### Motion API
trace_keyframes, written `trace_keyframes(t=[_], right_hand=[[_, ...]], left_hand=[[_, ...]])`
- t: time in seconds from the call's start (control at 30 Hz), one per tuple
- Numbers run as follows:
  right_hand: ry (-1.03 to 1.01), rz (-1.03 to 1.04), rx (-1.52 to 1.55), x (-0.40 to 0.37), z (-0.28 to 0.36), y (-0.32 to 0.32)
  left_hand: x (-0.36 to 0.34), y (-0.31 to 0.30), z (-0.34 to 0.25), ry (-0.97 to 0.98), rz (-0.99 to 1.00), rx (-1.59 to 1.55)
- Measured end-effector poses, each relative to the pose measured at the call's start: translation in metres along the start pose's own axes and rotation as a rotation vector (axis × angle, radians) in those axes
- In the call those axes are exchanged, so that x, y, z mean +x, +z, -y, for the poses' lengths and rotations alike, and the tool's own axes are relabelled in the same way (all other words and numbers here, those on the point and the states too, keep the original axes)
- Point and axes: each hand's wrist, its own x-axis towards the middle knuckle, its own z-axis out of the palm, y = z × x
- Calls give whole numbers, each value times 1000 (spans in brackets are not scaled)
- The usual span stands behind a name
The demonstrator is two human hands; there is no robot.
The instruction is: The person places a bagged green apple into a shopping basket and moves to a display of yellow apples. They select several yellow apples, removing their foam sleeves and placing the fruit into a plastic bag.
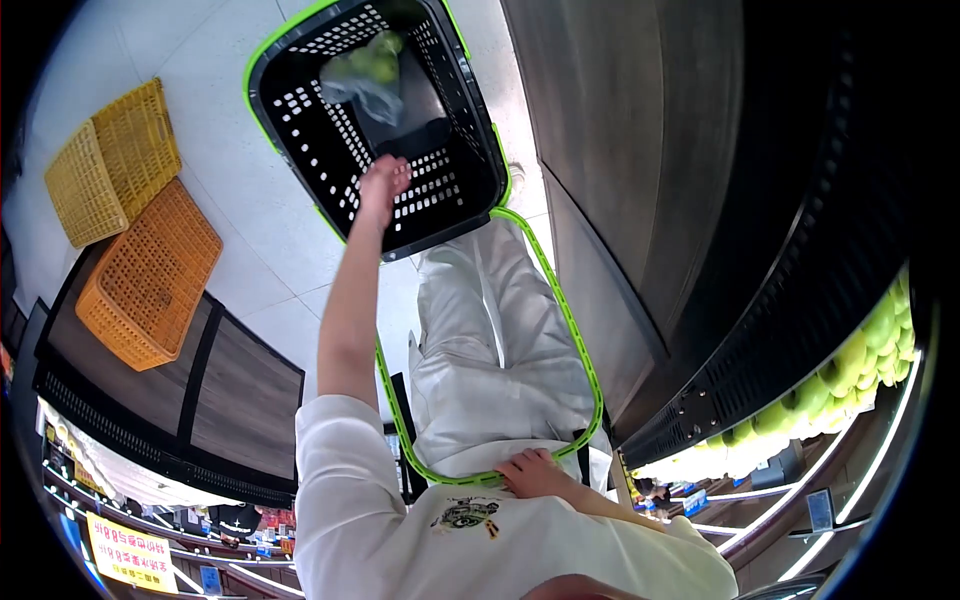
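A black shopping basket (300,170) with a lime-green rim stands in front of my legs, tilted in this view. Inside, toward its far end, lies a clear plastic bag (372,85) with round green fruit in it. My left hand (384,186) reaches over the near left part of the basket, apart from the bag. Its fingers look curled, and I see nothing in them. The basket's long green handle (560,290) loops back to my waist. Against my shirt, my right hand (532,472) has its fingers over the end of this handle.
Yellow (140,150) and orange (155,275) woven plastic baskets stand to the left by a dark display stand (240,390). A dark wood-panelled display (640,150) runs close along my right, with green fruit (850,370) farther back. A yellow sign (130,553) is at lower left.
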Motion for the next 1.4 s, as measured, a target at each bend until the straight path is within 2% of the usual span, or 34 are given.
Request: trace_keyframes(t=[0.07, 0.13, 0.2, 0.27, 0.33, 0.53, 0.63, 0.7, 0.8, 0.87, 0.93, 1.0, 1.03, 1.07, 1.13, 1.17, 1.23, 1.27, 1.33, 1.4], right_hand=[[-48, -4, -34, 0, 11, -20], [-115, -72, -25, -3, 27, -45], [-115, -120, -67, -3, 36, -50], [-155, -200, -135, -5, 50, -69], [-219, -387, -245, -5, 62, -84], [-290, -545, -399, 9, 71, -106], [-354, -577, -390, 22, 71, -128], [-386, -616, -381, 28, 73, -140], [-372, -552, -336, 24, 79, -154], [-417, -617, -316, 12, 83, -165], [-439, -762, -434, 15, 67, -168], [-365, -832, -438, 11, 53, -179], [-354, -917, -477, 15, 41, -177], [-334, -973, -471, 13, 32, -177], [-328, -1098, -437, 5, 21, -179], [-289, -1101, -388, -5, 20, -182], [-259, -1205, -307, -17, 11, -183], [-245, -1262, -233, -22, 6, -182], [-206, -1304, -158, -36, -7, -179], [-172, -1285, 15, -42, -27, -172]], left_hand=[[-37, -10, 39, -64, 77, 189], [-107, 7, 38, -49, 73, 296], [-148, -4, 49, -16, 142, 337], [-194, -12, 44, -10, 118, 349], [-237, -25, 33, 7, 96, 358], [-330, -55, 10, 33, 34, 394], [-385, -48, -17, 120, 101, 571], [-415, -31, -35, 284, 330, 783], [-447, 1, -54, 286, 451, 826], [-471, 25, -62, 323, 438, 877], [-480, 42, -60, 371, 431, 939], [-488, 66, -58, 662, 400, 1177], [-502, 80, -66, 479, 417, 1255], [-499, 86, -65, 523, 429, 1301], [-503, 101, -66, 487, 491, 1243], [-505, 109, -69, 512, 511, 1281], [-511, 125, -72, 873, 490, 1577], [-506, 128, -72, 893, 511, 1607], [-490, 136, -72, 509, 518, 1598], [-486, 142, -71, 324, 550, 1469]])
